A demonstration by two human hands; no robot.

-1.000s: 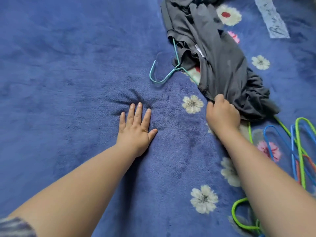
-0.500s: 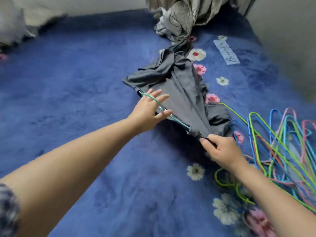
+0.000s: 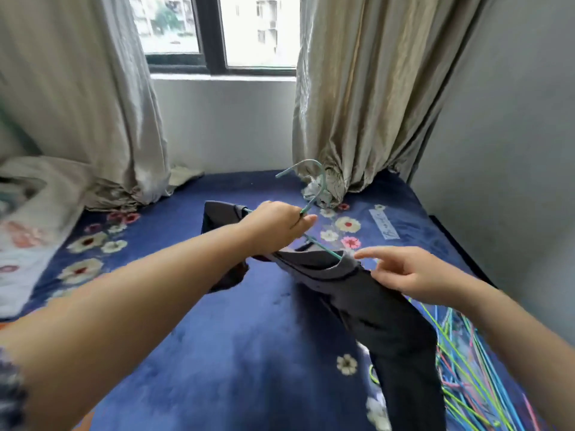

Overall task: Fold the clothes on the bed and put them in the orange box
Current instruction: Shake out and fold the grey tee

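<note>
A dark grey shirt (image 3: 385, 309) hangs on a teal wire hanger (image 3: 314, 181), lifted above the blue flowered bed (image 3: 236, 353). My left hand (image 3: 273, 222) grips the hanger just below its hook. My right hand (image 3: 401, 272) is at the shirt's collar and shoulder, index finger stretched out, fingers on the cloth. The shirt's body droops down to the lower right and one sleeve hangs behind my left forearm. No orange box is in view.
A pile of coloured wire hangers (image 3: 466, 362) lies on the bed at the lower right. Beige curtains (image 3: 357, 98) hang down to the bed on both sides of a window (image 3: 217, 29). A grey wall (image 3: 513, 150) bounds the right. Bedding (image 3: 28, 219) sits at left.
The shirt and hanger went from lying on the bed to being held up in the air. My left hand closed on the hanger; my right hand shifted to the collar. The view tilted upward.
</note>
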